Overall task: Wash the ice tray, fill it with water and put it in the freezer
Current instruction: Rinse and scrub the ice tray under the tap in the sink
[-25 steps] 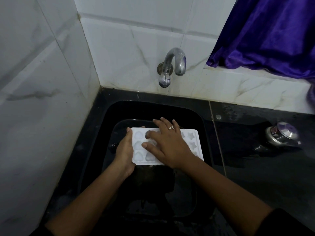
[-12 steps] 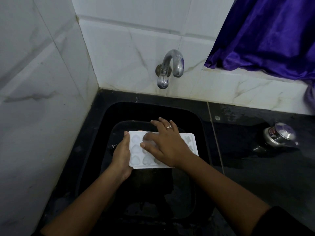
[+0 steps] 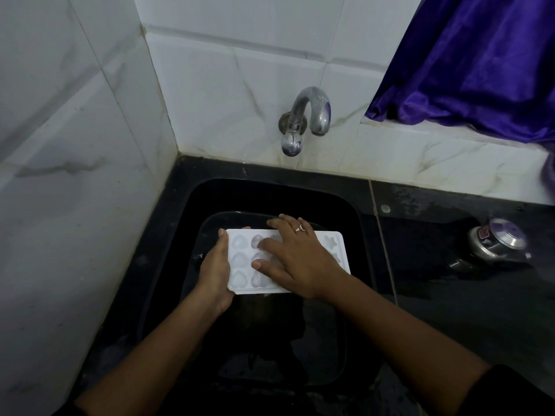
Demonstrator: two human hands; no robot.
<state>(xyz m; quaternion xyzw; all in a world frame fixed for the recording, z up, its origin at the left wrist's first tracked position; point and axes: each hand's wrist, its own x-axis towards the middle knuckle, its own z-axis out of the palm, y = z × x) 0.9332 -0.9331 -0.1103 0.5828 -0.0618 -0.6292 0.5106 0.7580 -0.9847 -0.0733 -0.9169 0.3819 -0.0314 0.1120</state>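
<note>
little has shifted: left hand [image 3: 214,265] grips the ice tray's [image 3: 335,250] end above the sink [image 3: 270,193]; right hand [image 3: 295,259] rests flat-fingered on top. best to rub right into every hollow.

No writing can be read anywhere: the only candidate is a small red label [image 3: 484,234] on the lid of the steel vessel [image 3: 495,249] standing on the dark counter [image 3: 450,298] at the right, which may carry print but is too blurred to make out.
</note>
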